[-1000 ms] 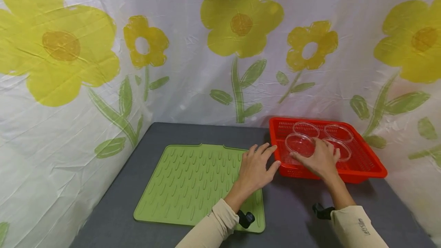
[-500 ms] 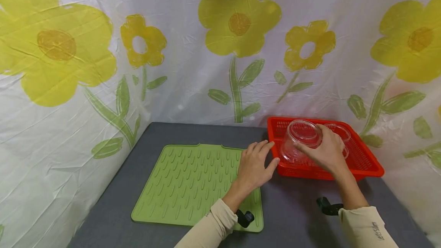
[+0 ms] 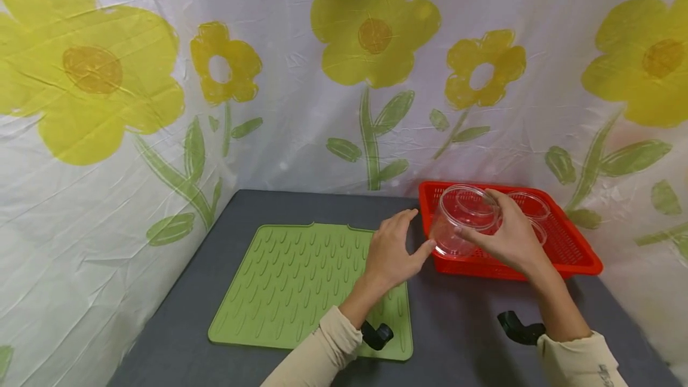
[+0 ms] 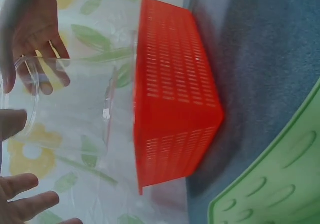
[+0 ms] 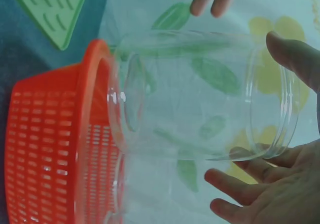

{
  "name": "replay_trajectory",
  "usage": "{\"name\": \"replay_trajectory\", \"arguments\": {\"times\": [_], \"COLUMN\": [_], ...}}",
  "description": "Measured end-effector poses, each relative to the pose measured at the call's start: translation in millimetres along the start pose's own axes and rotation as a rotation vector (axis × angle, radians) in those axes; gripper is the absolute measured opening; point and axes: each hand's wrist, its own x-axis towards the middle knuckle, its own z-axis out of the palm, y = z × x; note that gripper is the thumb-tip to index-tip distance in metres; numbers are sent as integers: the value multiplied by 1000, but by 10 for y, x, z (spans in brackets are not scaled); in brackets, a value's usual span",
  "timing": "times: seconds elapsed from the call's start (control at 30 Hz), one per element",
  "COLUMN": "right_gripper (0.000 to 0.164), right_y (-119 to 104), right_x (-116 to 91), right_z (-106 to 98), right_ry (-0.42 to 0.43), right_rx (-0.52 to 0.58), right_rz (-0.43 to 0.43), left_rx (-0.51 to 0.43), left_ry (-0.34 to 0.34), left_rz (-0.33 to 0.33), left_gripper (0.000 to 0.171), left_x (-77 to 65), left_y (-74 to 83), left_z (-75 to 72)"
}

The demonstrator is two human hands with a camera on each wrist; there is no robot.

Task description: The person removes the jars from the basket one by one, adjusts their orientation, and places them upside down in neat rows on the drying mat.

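1. a clear jar [image 3: 457, 214] is held just above the left end of the red basket [image 3: 575, 249], grasped near its rim by the right hand [image 3: 510, 235].
2. the left hand [image 3: 395, 249] is held beside the basket's left end, fingers extended and released.
3. other jars [image 3: 529, 205] are contained in the basket.
4. a green mat [image 3: 301, 285] is laid left of it.

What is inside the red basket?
At least two clear jars sit inside the red basket, partly hidden behind the right hand. That hand and the held jar block part of the view, so the full count cannot be told.
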Motion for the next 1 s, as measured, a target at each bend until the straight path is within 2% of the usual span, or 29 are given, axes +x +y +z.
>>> {"name": "replay_trajectory", "arguments": {"times": [0.17,0.3,0.57,1.0], "right_gripper": [103,103,102,98], "right_y": [-81,-126,-199,-265], "right_x": [-71,-114,-171,-225], "right_z": [-29,-47,-33,71], "right_ry": [-30,-45,-84,-65], "right_rx": [-1,-9,-6,73], "right_rz": [-19,-30,-53,-113], "left_rx": [-43,-84,-168,-280], "left_ry": [-63,-102,-145,-190], "left_rz": [-47,-53,-48,-43], "left_gripper": [78,84,90,97], "left_x": [-21,-30,-30,-43], "left_y": [29,42,56,50], "left_z": [-89,-143,-223,-263]}}
